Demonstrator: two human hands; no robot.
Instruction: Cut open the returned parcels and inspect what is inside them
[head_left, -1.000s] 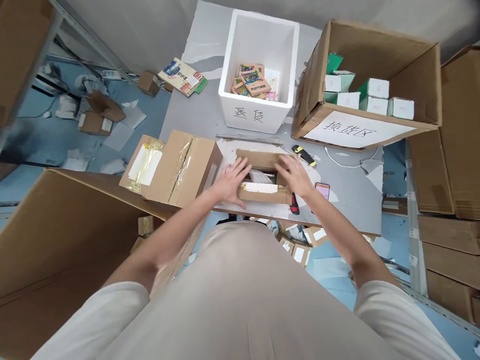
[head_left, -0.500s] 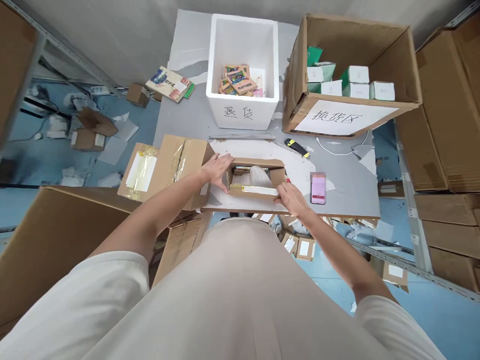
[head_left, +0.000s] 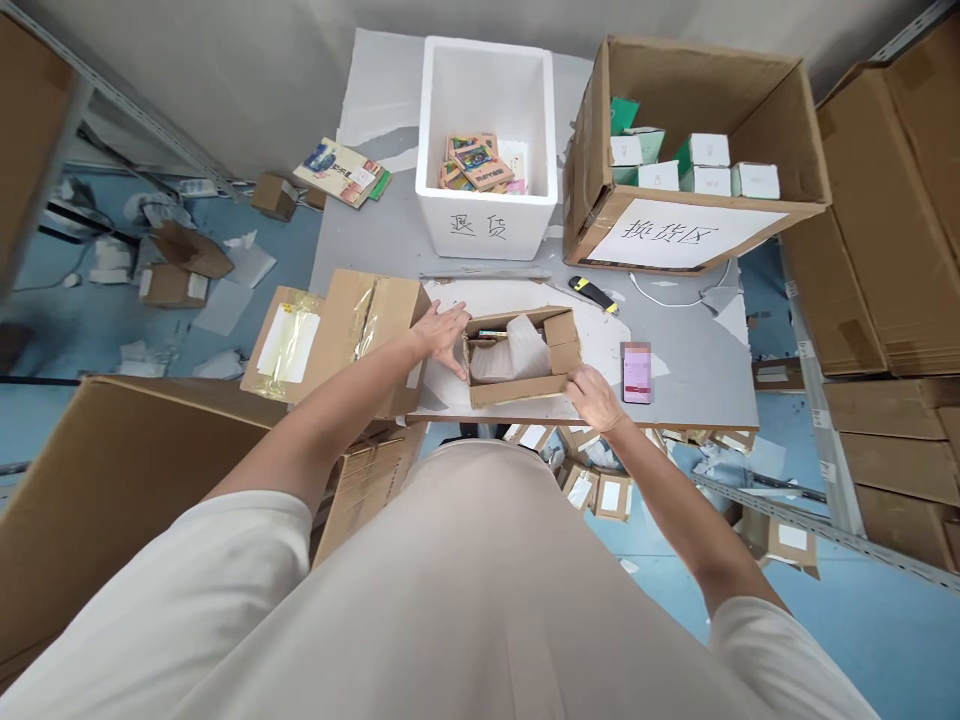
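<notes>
A small opened cardboard box [head_left: 517, 392] sits near the front edge of the table. White foam wrap [head_left: 528, 348] bulges up inside it, and something thin and dark with coloured edges shows along the far inner wall. My left hand [head_left: 444, 333] is at the box's left end, fingers spread, thumb beside the wall. At the near right corner, my right hand [head_left: 592, 398] has its fingers closed on the cardboard; its fingertips are partly hidden. The box's right end flap [head_left: 562, 340] is folded outward.
Behind stand a white foam bin [head_left: 487, 225] with small packs and a large carton [head_left: 585, 190] of green-white boxes. A yellow-black cutter [head_left: 594, 294] and a phone [head_left: 636, 373] lie right. Taped cartons [head_left: 386, 300] crowd the left; books [head_left: 341, 172] lie far left.
The near side with the white label has turned out of sight, and the box has opened wider. More foam wrap shows. My right hand has shifted slightly right with the box's corner.
</notes>
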